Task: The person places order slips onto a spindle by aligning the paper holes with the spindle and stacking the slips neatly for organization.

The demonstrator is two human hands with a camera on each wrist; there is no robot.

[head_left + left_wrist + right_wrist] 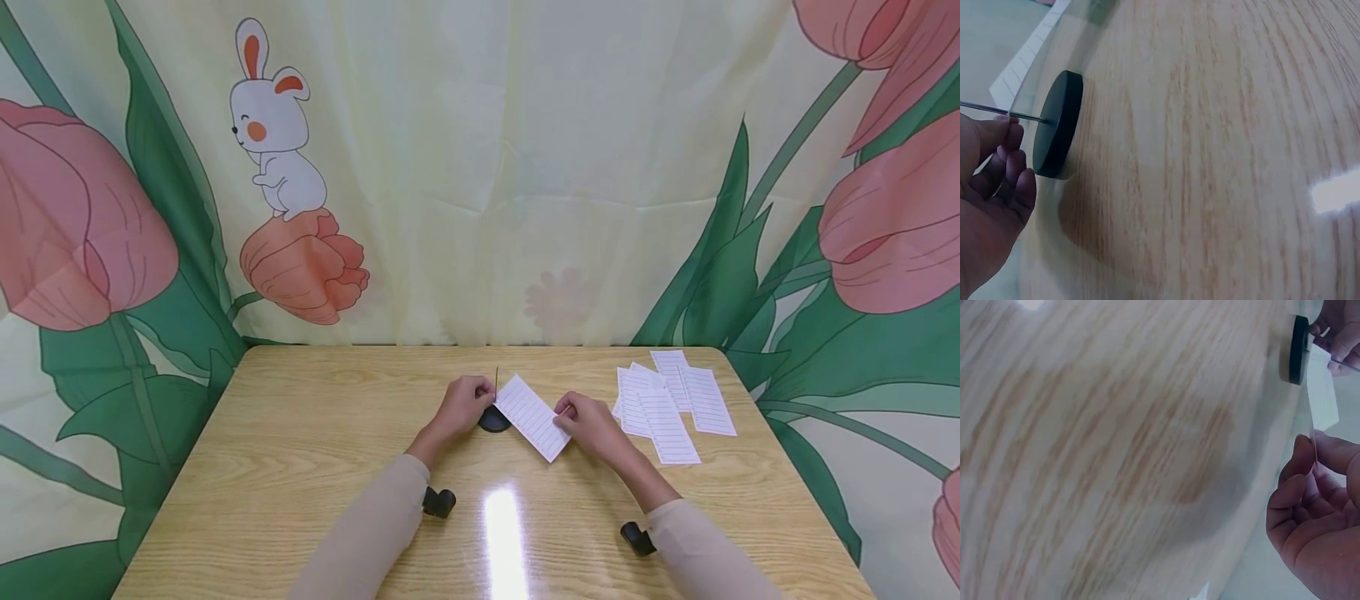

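Observation:
A bill spike stands upright on the table, its round black base (493,420) flat on the wood and its thin metal rod (496,379) pointing up. My left hand (463,406) pinches one corner of a white lined paper slip (531,417) right at the rod. The slip slants down to the right, above the table, where my right hand (588,427) pinches its lower right edge between thumb and fingers. In the left wrist view, the slip's corner overlaps the rod (979,107) partway above the base (1060,128). The right wrist view shows the slip (1322,390) stretching between both hands.
Several white lined slips (671,425) lie overlapping at the back right of the wooden table (322,433). A curtain printed with flowers and a rabbit (570,167) hangs behind the table's back edge. Black wrist mounts (438,502) sit under both sleeves.

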